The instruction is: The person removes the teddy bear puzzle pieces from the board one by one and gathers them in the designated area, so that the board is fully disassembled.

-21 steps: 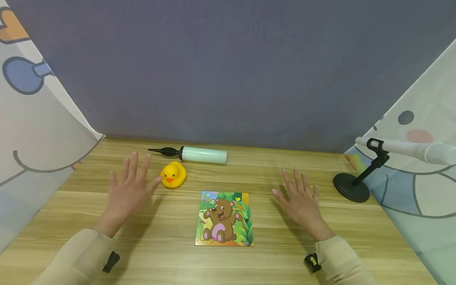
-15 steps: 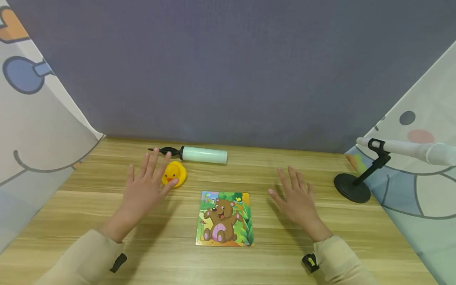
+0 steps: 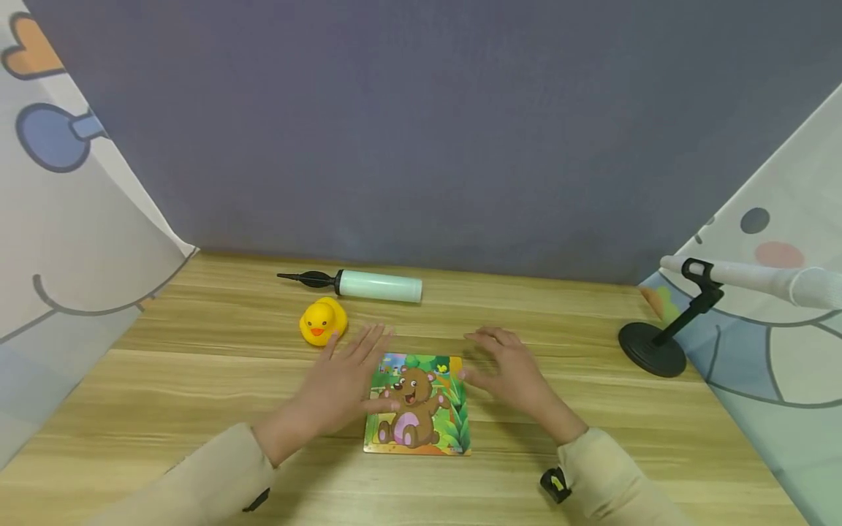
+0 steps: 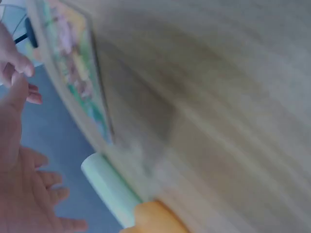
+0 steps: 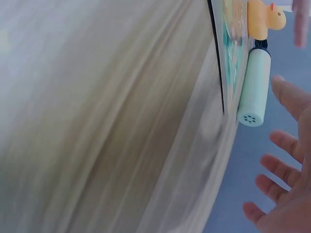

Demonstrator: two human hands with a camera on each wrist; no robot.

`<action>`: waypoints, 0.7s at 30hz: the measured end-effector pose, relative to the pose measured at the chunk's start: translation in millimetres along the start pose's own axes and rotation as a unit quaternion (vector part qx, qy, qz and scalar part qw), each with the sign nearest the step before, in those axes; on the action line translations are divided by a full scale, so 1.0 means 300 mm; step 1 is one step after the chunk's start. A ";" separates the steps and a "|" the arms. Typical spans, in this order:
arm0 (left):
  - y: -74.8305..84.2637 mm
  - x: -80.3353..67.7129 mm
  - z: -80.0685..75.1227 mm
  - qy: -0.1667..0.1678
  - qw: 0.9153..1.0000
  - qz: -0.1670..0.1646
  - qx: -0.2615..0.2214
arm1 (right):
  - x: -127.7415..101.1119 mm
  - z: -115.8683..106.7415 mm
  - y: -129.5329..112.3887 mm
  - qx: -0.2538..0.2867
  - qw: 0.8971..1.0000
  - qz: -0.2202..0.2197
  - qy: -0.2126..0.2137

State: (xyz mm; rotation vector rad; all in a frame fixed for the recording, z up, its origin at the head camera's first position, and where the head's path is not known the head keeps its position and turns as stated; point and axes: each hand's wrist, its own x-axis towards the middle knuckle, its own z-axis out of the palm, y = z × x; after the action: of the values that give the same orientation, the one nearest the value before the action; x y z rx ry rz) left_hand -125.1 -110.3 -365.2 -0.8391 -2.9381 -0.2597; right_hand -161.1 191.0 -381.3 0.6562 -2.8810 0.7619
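A bear picture puzzle board (image 3: 417, 404) lies flat near the middle of the wooden table (image 3: 197, 380). My left hand (image 3: 349, 380) hovers over the board's left edge with straight, spread fingers, holding nothing. My right hand (image 3: 503, 369) is at the board's upper right corner, fingers loosely bent and empty. A yellow rubber duck (image 3: 322, 321) sits just behind the left hand. Both wrist views are blurred; the board (image 4: 73, 73) and the duck (image 5: 265, 17) show in them.
A mint-green hand pump (image 3: 368, 285) with a black nozzle lies behind the duck, near the grey back wall. A black round-based stand (image 3: 651, 347) holding a white rod stands at the right. Patterned cloth panels close off both sides.
Both hands have moved inward from the table's sides toward the puzzle board. The left hand has left the duck's side and now reaches the board's left edge.
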 end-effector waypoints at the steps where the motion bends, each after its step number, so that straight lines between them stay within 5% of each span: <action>1: 0.001 0.000 0.008 -0.020 1.000 0.001 -0.014 | 0.004 0.004 -0.003 0.007 1.000 0.002 -0.011; 9: 0.007 -0.005 0.042 -0.122 0.990 -0.018 -0.075 | 0.032 0.032 -0.014 0.024 0.995 0.029 -0.096; 21: 0.028 -0.002 0.049 -0.152 0.987 -0.032 -0.038 | 0.067 0.048 -0.027 0.023 0.991 0.036 -0.124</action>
State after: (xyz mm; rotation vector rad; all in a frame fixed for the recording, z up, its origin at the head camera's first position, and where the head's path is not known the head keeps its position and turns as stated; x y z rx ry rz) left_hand -120.6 -100.8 -378.4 -0.8660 -3.2607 -0.2707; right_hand -175.5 169.7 -386.3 0.7025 -3.1350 0.8130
